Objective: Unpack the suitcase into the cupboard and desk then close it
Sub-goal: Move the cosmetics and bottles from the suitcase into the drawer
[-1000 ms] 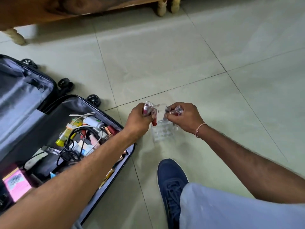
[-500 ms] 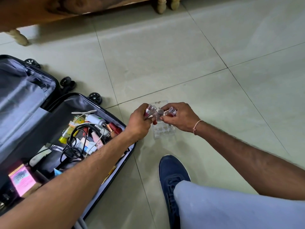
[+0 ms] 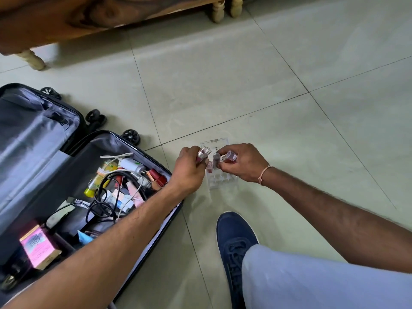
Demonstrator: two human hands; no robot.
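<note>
An open black suitcase lies on the floor at the left, holding cables, a white charger, a yellow bottle, small tubes and a pink box. Right of it a clear plastic organiser stands on the tiles. My left hand grips a small pink-capped lipstick tube above the organiser. My right hand pinches small lipstick tubes just over the organiser's slots. One tube stands in the organiser between my hands.
A wooden bed frame with turned pale legs runs along the top. My blue shoe and pale trouser leg are at the lower right. The suitcase wheels point toward the bed.
Both hands have stayed over the organiser and drawn closer together. The view has shifted slightly, with the hands working the small tubes at the organiser's slots.
</note>
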